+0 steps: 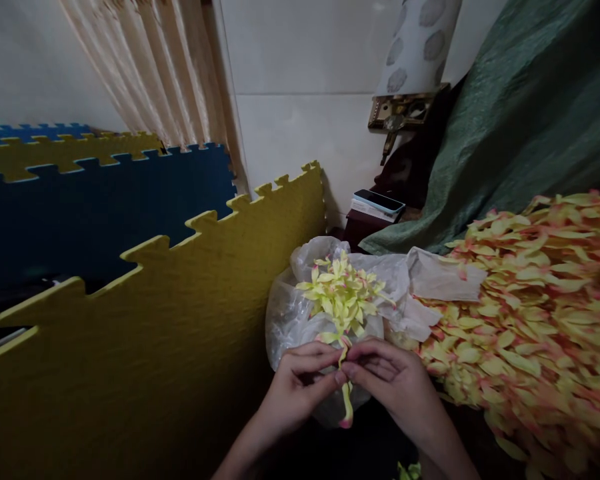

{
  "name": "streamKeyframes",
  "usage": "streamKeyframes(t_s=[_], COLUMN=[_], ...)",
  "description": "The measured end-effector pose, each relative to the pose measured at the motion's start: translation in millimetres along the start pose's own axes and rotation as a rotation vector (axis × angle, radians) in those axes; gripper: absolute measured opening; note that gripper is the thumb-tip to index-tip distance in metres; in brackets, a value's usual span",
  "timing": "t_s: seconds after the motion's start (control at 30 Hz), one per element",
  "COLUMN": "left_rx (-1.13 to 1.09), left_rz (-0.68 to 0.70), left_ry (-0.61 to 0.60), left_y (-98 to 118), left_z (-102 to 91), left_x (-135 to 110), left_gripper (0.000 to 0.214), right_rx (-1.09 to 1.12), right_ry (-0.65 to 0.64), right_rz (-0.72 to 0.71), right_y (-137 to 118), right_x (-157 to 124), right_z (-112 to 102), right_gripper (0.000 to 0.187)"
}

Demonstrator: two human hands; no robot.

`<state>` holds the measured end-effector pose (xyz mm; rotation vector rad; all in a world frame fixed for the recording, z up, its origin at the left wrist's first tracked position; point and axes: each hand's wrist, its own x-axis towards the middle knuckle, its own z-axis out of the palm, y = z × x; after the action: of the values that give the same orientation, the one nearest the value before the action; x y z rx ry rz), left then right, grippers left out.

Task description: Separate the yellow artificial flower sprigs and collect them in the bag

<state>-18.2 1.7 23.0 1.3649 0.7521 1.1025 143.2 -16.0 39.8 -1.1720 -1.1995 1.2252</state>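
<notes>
Between my two hands is a yellow-green artificial flower (pixel 347 400) with pink petal tips, one petal hanging down below my fingers. My left hand (pixel 305 377) pinches it from the left, thumb and fingers closed. From the right, my right hand (pixel 387 370) grips the same flower, fingertips close to the left ones. Just beyond my fingers, a clump of similar yellow-green flowers (pixel 343 293) lies on a clear plastic bag (pixel 283 320). The exact spot where my fingertips meet on the flower is partly hidden.
A large heap of yellow and pink artificial flowers (pixel 540 320) fills the right side. Yellow foam mat (pixel 180 333) stands upright at left, with a blue mat (pixel 80 227) behind. A phone (pixel 379 201) rests on a dark ledge near the green cloth (pixel 500 133). A lamp (pixel 415 53) hangs on the wall.
</notes>
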Motion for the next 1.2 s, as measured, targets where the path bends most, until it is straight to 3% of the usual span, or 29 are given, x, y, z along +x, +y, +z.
streamKeyframes(t_s=[0.7, 1.2], left_rx=[0.007, -0.05], left_rz=[-0.029, -0.09], left_ry=[-0.038, 0.059], left_y=[2, 3], left_z=[2.0, 11.6], left_x=[-2, -6], left_gripper=[0.017, 0.019], right_rx=[0.132, 0.121], right_ry=[-0.131, -0.06], right_rz=[0.136, 0.096], right_y=[2, -8], right_x=[-3, -10], right_z=[-11, -7], right_gripper=[0.014, 0.016])
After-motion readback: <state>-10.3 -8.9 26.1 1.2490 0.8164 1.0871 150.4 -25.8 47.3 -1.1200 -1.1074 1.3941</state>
